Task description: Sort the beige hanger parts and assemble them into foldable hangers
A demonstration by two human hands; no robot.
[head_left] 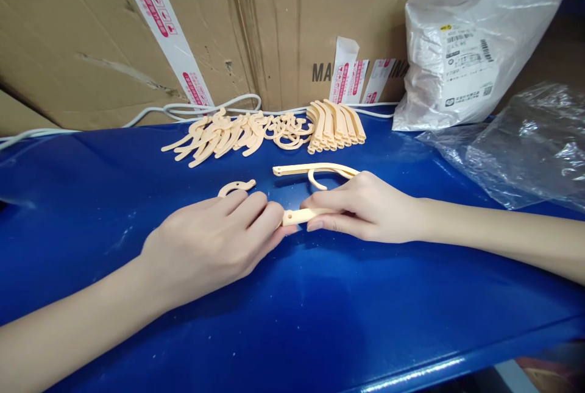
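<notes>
Glossy blue tabletop [274, 332] with small pale specks; brown cardboard [278, 27] stands behind, white tape strip [162, 24] with pink print slants down it, shorter tape pieces [351, 79] over black lettering [322, 72]; white cable [46, 131] runs along back edge, looped; white plastic bag [425, 70] with printed label [468, 67] at back right, crumpled clear plastic [534, 143] beside it

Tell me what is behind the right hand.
A long cream strip and a curved cream piece show partly behind the right hand; the strip's right end is covered and cannot be seen.
</notes>
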